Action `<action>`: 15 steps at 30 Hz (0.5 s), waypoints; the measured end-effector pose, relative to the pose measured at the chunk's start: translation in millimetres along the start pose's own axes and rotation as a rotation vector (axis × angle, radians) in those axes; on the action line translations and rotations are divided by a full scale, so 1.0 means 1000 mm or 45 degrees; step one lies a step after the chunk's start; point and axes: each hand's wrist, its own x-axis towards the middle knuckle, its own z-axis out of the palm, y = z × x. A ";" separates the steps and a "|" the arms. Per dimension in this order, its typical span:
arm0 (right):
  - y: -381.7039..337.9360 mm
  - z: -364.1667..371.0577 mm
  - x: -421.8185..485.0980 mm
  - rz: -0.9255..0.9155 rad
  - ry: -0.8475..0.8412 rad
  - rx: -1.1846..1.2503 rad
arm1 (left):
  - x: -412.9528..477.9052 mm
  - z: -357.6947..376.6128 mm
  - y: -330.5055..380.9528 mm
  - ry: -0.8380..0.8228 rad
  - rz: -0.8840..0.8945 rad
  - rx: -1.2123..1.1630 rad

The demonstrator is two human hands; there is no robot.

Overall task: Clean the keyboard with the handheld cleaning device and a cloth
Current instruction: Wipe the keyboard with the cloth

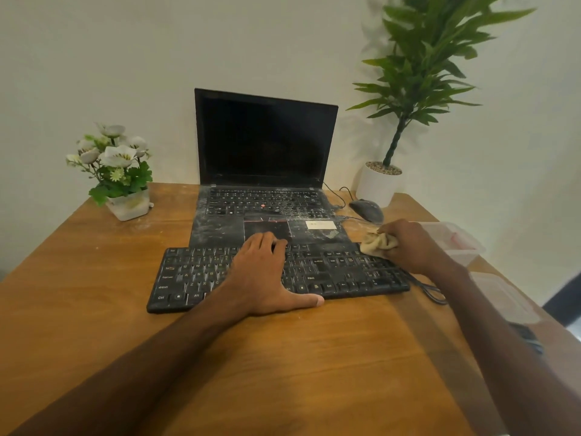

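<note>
Dusty black keyboard (339, 272) (Ctrl, Alt, Shift legible) on wooden table (94, 278) before laptop (267, 136). Left hand (265, 275) lies flat across its middle; right hand (408, 243) clutches beige cloth (377, 243) at its far-right corner.

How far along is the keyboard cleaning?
Nothing looks finished: white dust streaks the keyboard. In hand: the right hand grips the cloth at its far right corner, the left hand rests on its keys. Left: wiping nearly everything; no handheld device shows.
</note>
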 end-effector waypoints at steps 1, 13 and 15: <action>-0.003 -0.001 -0.001 0.001 0.006 -0.024 | 0.000 0.000 0.000 0.001 -0.001 0.002; -0.019 -0.002 -0.014 -0.068 0.007 -0.090 | -0.002 -0.002 0.001 0.005 0.012 0.004; -0.018 -0.005 -0.015 -0.121 -0.063 -0.037 | -0.002 -0.001 0.000 0.004 0.013 0.009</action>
